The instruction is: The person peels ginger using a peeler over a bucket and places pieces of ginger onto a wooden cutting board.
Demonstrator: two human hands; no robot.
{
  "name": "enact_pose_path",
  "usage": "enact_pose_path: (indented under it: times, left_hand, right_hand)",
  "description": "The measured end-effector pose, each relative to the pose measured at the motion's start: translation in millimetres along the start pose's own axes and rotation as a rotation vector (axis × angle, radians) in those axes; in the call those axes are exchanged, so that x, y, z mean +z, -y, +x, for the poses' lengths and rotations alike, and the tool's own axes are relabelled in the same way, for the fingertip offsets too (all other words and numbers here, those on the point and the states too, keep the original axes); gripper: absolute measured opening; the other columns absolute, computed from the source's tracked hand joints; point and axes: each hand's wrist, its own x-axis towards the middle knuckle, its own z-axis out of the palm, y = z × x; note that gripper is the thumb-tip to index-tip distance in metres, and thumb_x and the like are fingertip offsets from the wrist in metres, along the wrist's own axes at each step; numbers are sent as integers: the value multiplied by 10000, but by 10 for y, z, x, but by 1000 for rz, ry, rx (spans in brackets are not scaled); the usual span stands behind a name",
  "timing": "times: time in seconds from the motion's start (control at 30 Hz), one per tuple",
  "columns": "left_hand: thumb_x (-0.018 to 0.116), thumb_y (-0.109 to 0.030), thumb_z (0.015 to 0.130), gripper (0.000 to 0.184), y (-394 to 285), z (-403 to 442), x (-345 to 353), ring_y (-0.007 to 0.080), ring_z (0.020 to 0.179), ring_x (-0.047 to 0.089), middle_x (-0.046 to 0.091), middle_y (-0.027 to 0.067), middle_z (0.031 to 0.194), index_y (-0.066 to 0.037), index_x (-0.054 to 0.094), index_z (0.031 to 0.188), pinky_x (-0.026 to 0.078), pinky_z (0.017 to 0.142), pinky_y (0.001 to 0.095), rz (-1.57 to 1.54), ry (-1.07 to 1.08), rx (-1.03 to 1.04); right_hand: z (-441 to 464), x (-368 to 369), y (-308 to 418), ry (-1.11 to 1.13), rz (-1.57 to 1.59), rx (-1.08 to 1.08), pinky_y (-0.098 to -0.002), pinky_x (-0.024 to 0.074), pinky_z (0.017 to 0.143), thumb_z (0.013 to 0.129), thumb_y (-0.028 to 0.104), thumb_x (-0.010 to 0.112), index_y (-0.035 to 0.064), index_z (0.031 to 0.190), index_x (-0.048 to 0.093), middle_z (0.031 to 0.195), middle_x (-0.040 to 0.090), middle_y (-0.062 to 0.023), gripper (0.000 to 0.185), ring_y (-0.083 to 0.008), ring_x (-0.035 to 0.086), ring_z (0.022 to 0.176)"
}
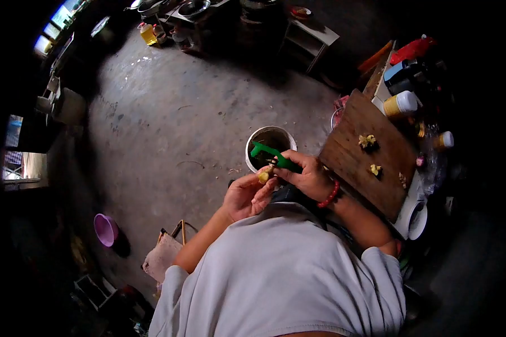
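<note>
My left hand (243,197) pinches a knobbly piece of ginger (263,177) with pale yellow flesh showing. My right hand (308,175), with a red bead bracelet at the wrist, is closed around a green peeler (271,152). The peeler's blade end lies close to the ginger; whether it touches cannot be made out. Both hands are in front of my body, at the near side of a white bucket (271,128) with dark contents. To the right, a brown wooden board (348,163) bears ginger pieces (367,140) and a smaller yellow piece (375,169).
Jars with white lids (400,104) and a white roll (417,220) stand along the board's right side. A purple basin (105,230) sits on the concrete floor (157,123) at left. Oil bottles (147,33) and a small table (315,32) are at the back.
</note>
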Motion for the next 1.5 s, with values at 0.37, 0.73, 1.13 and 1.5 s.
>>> enact_pose_path:
  times: [0.37, 0.73, 1.13, 1.5]
  left_hand:
    - [491, -235, 923, 314, -18, 77, 156, 136, 824, 569, 584, 53, 978, -40, 467, 1168, 452, 691, 230, 561, -223, 402]
    - [495, -237, 907, 370, -94, 40, 238, 114, 642, 498, 563, 37, 877, -18, 477, 1204, 412, 579, 208, 482, -207, 265]
    - [556, -192, 890, 420, -145, 38, 140, 109, 807, 554, 581, 35, 1034, -33, 461, 1268, 455, 690, 207, 537, -187, 135]
    - [577, -65, 855, 418, -83, 153, 227, 149, 761, 589, 588, 74, 979, -9, 438, 1245, 503, 772, 210, 401, -328, 232]
  right_hand:
    - [39, 316, -97, -156, 190, 212, -191, 408, 556, 856, 146, 632, 51, 840, 507, 717, 543, 10, 158, -35, 505, 615]
    - [31, -71, 132, -40, -386, -16, -392, 458, 649, 888, 206, 527, 49, 956, 541, 817, 599, -191, 173, -374, 595, 797]
    - [8, -180, -148, 34, -749, -171, -375, 476, 634, 826, 150, 588, 32, 946, 578, 835, 597, -144, 169, -325, 595, 771]
    - [-39, -197, -276, -124, -699, -215, -384, 464, 606, 847, 139, 570, 48, 950, 570, 833, 592, -151, 138, -344, 590, 748]
